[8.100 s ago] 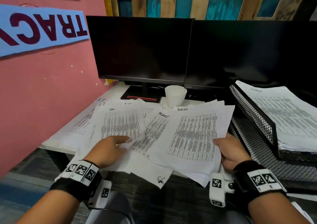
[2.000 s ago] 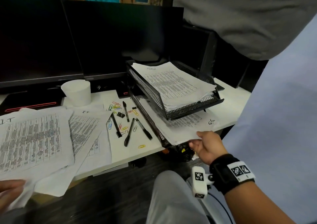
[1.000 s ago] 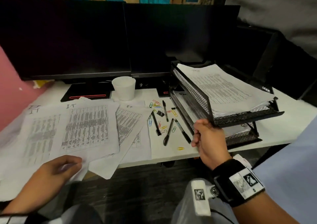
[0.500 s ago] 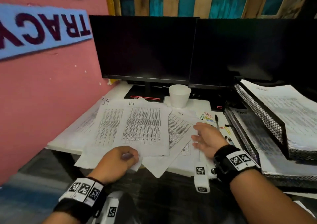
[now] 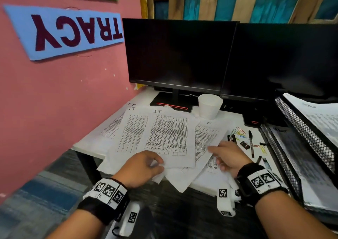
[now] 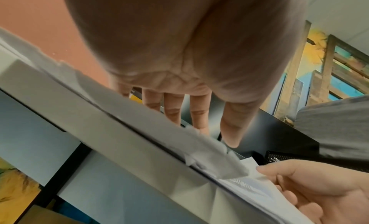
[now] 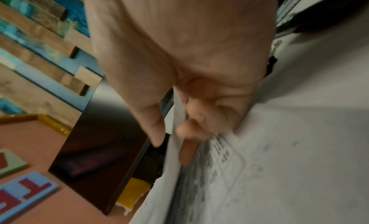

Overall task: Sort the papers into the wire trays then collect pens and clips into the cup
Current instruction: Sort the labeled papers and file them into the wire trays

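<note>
Papers [image 5: 164,138] are fanned across the desk [image 5: 87,143], long edges running away from the person. Left hand [image 5: 140,167] pinches the near edge, right hand [image 5: 228,158] has fingers clamped on a sheet's right edge — trays [image 5: 301,134] sit right, so it's nearer.

right hand [image 5: 230,158] moved from the wire trays [image 5: 300,129] back onto the papers [image 5: 165,138], tucking under a sheet edge

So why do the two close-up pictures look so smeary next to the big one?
Head view: mostly sharp, with legible table print on the papers, though the wire trays smear at the right edge. Left wrist view: the desk edge is streaked. Right wrist view: the right hand and print are motion-blurred.
</note>
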Demonstrator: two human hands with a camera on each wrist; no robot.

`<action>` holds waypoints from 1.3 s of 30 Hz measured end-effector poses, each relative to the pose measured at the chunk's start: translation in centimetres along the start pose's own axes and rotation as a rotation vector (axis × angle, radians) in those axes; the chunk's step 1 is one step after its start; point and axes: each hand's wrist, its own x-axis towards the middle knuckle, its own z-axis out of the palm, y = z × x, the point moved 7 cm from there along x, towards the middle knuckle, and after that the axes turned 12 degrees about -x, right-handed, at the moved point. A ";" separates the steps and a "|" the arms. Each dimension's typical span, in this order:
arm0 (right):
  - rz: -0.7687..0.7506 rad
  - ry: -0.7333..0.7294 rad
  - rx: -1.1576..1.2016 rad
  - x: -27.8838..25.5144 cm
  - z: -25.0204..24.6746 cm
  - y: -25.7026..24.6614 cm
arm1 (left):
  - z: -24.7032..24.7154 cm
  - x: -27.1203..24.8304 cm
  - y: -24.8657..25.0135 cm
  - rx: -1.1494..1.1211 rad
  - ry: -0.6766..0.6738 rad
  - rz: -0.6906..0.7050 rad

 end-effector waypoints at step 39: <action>-0.131 0.192 0.504 -6.0 -9.0 -0.3 | -6.3 -0.9 7.2 -0.404 0.403 0.162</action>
